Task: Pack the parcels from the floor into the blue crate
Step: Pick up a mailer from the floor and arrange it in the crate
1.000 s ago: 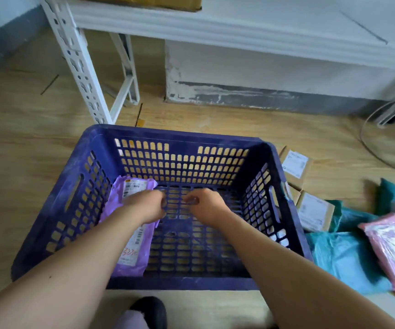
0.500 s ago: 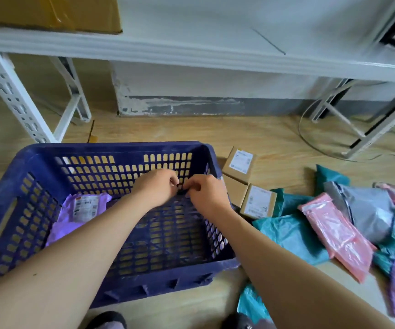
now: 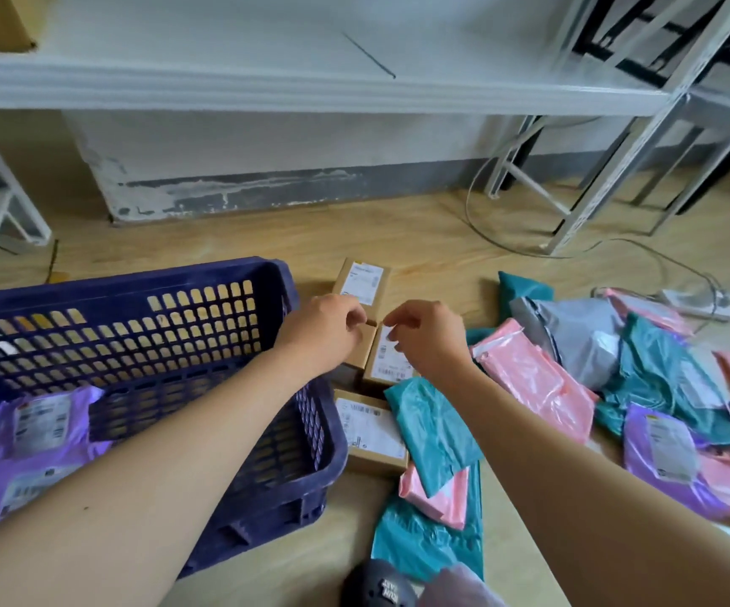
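The blue crate (image 3: pixel 135 278) stands on the floor at the left, with two purple parcels (image 3: pixel 39 427) lying in its near left corner. Right of the crate lie small cardboard boxes: one far (image 3: pixel 363 280), two side by side (image 3: pixel 387 363), one nearer (image 3: pixel 372 431). My left hand (image 3: pixel 323 330) and my right hand (image 3: pixel 424 335) hover close together just above the two side-by-side boxes, fingers loosely curled, holding nothing. Further right is a heap of teal (image 3: pixel 433 431), pink (image 3: pixel 534 378), grey (image 3: pixel 573 326) and purple (image 3: pixel 665 453) mailer bags.
A white metal rack (image 3: pixel 310 85) spans the back, its legs at the far left and right. A grey cable (image 3: pixel 507 247) and a power strip (image 3: pixel 696 302) lie on the wooden floor behind the heap. My dark shoe (image 3: pixel 380 584) shows at the bottom edge.
Both hands have left the inside of the crate and moved right over its wall to the cardboard boxes. My view has swung right, so the crate now sits at the left.
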